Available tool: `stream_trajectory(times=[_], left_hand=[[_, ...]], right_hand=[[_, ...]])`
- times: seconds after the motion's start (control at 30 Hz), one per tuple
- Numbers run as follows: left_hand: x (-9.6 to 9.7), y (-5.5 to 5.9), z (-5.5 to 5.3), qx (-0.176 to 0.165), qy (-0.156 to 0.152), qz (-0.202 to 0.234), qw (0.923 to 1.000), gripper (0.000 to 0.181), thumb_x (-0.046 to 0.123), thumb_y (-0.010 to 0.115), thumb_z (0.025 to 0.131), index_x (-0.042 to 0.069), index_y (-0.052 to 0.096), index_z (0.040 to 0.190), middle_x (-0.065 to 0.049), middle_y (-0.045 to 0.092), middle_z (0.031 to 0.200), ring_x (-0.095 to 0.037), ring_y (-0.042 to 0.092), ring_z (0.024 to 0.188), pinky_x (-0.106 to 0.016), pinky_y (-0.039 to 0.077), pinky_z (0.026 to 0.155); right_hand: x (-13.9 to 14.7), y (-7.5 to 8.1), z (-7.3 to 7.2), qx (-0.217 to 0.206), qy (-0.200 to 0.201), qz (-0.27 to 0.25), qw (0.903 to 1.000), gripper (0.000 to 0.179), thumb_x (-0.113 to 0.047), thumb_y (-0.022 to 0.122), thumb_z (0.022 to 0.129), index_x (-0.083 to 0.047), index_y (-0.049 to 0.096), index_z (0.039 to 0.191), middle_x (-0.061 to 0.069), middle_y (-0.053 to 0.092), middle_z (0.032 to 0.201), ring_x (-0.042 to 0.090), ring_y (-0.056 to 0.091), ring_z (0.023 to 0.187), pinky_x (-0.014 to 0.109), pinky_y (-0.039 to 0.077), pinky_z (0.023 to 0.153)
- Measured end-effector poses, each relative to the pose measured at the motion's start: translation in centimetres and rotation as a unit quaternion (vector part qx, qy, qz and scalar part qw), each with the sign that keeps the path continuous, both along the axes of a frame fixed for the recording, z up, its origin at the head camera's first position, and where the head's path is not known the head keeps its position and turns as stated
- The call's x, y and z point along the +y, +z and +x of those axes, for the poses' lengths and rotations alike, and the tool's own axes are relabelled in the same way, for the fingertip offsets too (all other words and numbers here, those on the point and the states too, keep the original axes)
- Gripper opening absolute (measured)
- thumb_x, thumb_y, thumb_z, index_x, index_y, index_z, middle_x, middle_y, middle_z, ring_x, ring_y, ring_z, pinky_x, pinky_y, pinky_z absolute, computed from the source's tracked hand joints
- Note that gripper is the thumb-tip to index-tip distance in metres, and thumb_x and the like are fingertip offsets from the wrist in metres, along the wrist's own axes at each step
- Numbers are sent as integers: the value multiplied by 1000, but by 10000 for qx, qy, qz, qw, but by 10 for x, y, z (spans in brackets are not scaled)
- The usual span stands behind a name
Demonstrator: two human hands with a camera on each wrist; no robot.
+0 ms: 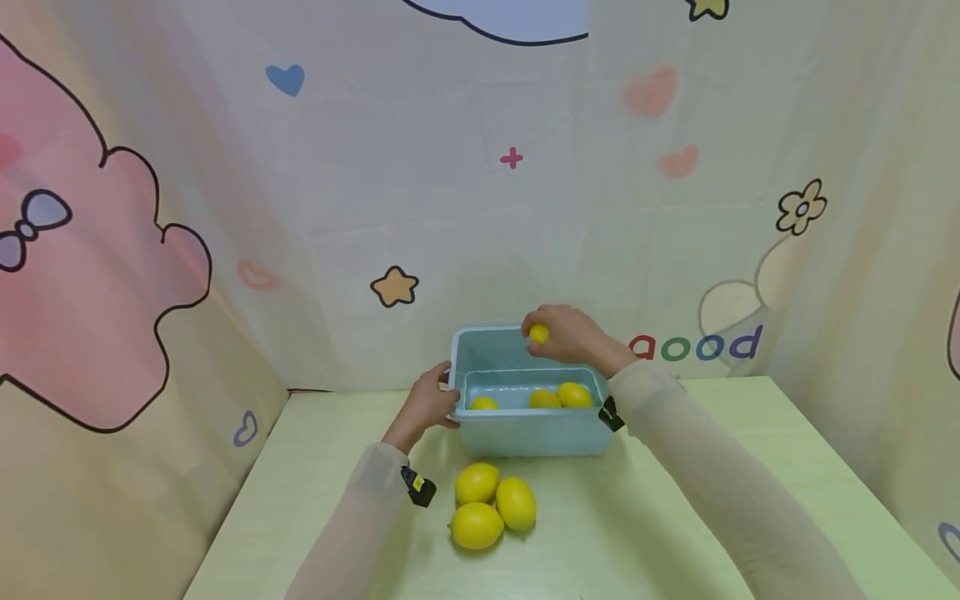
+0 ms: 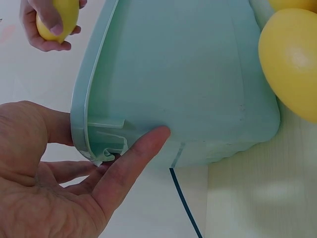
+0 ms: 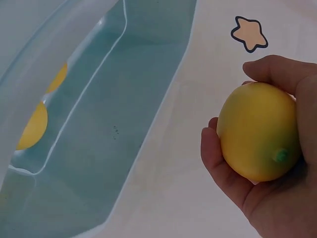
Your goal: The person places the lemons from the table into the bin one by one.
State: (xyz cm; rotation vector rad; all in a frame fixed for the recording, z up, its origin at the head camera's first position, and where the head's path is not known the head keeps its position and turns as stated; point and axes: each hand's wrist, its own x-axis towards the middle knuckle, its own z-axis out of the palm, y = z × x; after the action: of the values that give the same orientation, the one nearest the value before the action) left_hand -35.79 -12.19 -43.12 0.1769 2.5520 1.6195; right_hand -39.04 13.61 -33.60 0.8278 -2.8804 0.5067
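A light blue plastic bin (image 1: 534, 435) stands at the back of the table, with several lemons visible, among them one lemon (image 1: 574, 395) at its right end. My left hand (image 1: 429, 402) grips the bin's left end; in the left wrist view the thumb (image 2: 143, 153) lies along the outer wall and other fingers reach around the rim. Above the bin's back right rim, my right hand (image 1: 573, 335) holds a lemon (image 3: 258, 131) with its fingers curled round it. That lemon is apart from the bin. Part of the bin's inside is hidden behind its front wall.
In front of the bin, three lemons lie close together on the pale wooden table (image 1: 630, 533), one lemon (image 1: 477, 526) nearest me. A printed curtain (image 1: 450, 208) hangs right behind the bin and along both sides.
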Motion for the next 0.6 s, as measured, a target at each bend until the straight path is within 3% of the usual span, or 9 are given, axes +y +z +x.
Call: stream_trajectory(times=[0.6], left_hand=[[0,-1,1,-2,-3,122,9999,60,4,52,94,7,34,151,-27,46,140,-47,62,111,-39,62,58]], right_hand=[[-10,-17,-19,-745,213,114,9969,23,-22,63,87,-17,68,109,4,65,110,24,53,95,31,45,77]])
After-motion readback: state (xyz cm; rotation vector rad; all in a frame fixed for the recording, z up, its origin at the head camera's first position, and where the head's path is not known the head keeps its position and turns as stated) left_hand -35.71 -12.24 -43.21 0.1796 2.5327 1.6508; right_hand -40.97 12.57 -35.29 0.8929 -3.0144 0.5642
